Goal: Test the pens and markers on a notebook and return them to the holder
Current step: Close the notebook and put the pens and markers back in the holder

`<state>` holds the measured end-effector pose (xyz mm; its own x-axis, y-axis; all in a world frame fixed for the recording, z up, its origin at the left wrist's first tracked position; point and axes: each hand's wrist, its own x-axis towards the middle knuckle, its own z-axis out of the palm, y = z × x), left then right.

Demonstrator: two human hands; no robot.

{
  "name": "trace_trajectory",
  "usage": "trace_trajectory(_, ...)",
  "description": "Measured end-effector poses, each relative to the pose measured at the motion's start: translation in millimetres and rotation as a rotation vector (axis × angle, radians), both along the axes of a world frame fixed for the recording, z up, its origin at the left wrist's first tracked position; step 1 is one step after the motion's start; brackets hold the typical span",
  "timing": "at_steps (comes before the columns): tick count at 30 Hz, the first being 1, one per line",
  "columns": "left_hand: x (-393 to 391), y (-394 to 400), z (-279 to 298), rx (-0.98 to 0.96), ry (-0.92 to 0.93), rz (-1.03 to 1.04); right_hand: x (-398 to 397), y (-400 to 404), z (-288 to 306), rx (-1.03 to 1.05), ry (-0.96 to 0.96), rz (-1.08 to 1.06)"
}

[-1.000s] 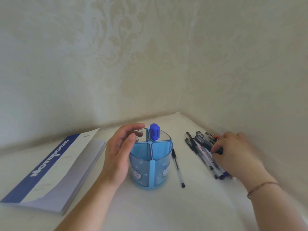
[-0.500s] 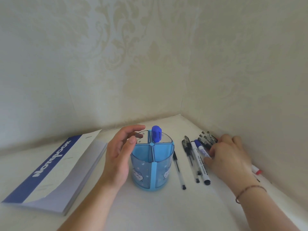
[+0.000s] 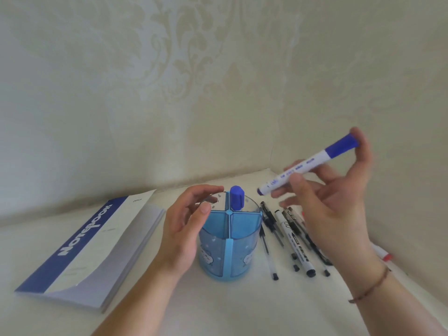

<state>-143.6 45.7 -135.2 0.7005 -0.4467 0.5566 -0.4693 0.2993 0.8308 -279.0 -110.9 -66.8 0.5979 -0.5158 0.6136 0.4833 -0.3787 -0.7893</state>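
Note:
A blue four-part pen holder (image 3: 229,248) stands in the middle of the table, with one blue-capped marker (image 3: 236,198) upright in a back compartment. My left hand (image 3: 185,226) curls around the holder's left side, fingers over its rim. My right hand (image 3: 332,204) holds a white marker with a blue cap (image 3: 308,164) in the air, right of and above the holder, cap pointing up-right. Several black pens and a black-capped marker (image 3: 294,243) lie on the table under that hand. A closed notebook (image 3: 92,243) lies at the left.
A red-tipped pen (image 3: 383,254) lies by the right wall. Patterned walls meet in a corner close behind the table (image 3: 242,306). The white table reaches forward toward me in front of the holder.
My right hand has picked the blue-capped marker out of the pile and raised it above the table. The left hand has stayed on the holder.

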Motion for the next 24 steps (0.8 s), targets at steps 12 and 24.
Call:
trace_trajectory(12, 1, 0, -2, -0.006, -0.006, 0.012, 13, -22, -30, -0.424, 0.229, -0.230)
trace_trajectory(24, 4, 0, -5, -0.025, 0.024, 0.022, 10, -36, -53, -0.909, 1.197, -0.492)
